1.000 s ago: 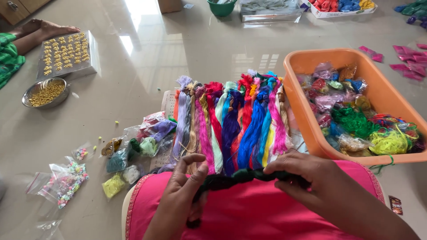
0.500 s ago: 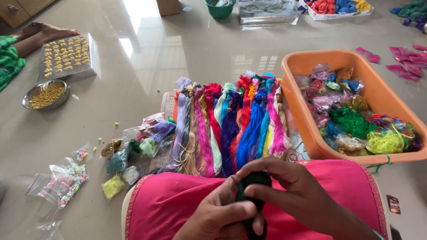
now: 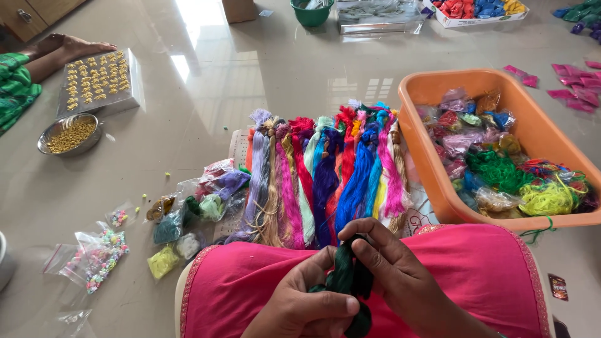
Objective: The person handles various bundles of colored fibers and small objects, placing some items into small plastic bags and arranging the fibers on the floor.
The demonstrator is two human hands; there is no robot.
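Both my hands hold a dark green skein of thread [image 3: 348,275] above my lap, which is covered in pink cloth [image 3: 476,275]. My left hand [image 3: 300,300] grips its lower part, thumb across it. My right hand [image 3: 394,269] pinches the upper part with curled fingers. Just beyond my hands lies a row of many coloured thread skeins [image 3: 325,172] side by side on the floor: lilac, beige, pink, red, blue, purple.
An orange plastic tub [image 3: 432,163] of bagged and loose threads stands at right. Small bags of thread and beads [image 3: 100,253] lie at left. Another person's foot [image 3: 69,47], a tray of gold pieces [image 3: 97,78] and a steel bowl [image 3: 67,134] are far left.
The green skein was stretched out between my hands; it has since been folded and bunched into a compact bundle held close in both hands.
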